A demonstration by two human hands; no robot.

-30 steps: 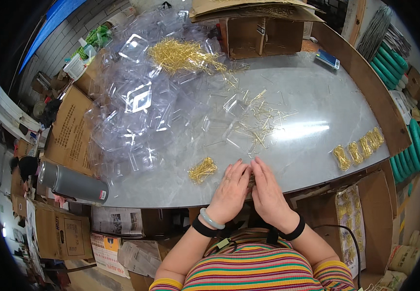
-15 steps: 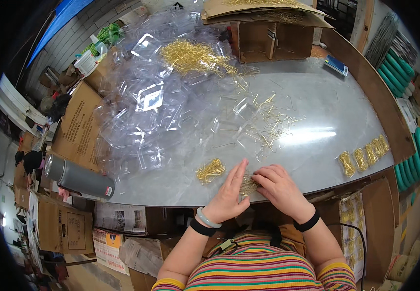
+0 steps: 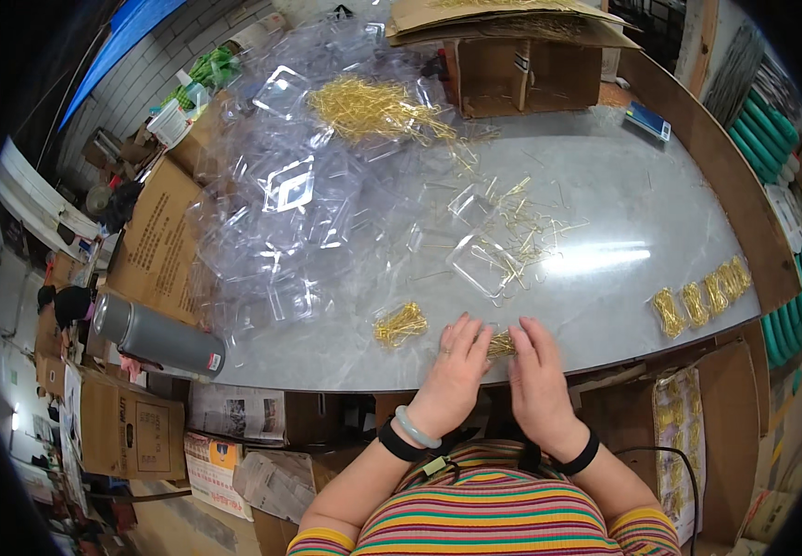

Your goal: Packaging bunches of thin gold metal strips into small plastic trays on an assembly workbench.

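"Right-hand fingers have straightened out since a half second ago, when they curl over the wire, and the left hand (image 3: pixel 452 375) has turned from its edge to more palm-down."

"And how do the fingers stand now?"

"Nearly straight on both, set close together on the left and slightly parted on the right hand (image 3: pixel 542 385). Thumbs are hidden, so I can't tell whether either hand grips anything."

"Where's the wire, then?"

"That gold wire bundle (image 3: pixel 501 346) lies between the two hands, at the fingers, near the front edge of the grey table (image 3: pixel 614 315)."

"What's just beyond?"

"Left of it, a second gold bundle (image 3: pixel 400 324); ahead, loose wire hooks (image 3: pixel 532 222) scattered beside some clear plastic pieces."

"Farther out?"

"Over to the right, a row of gold bundles (image 3: pixel 695 304) by the table's edge. On the left, a heap of clear plastic trays (image 3: pixel 271 241) with a gold hook pile (image 3: pixel 373 107) at its far side, and a grey bottle (image 3: pixel 165 340) lying nearby."

"At the back?"

"One cardboard box (image 3: pixel 560 82), its front facing us, and a small blue box (image 3: pixel 647 120) to its right."
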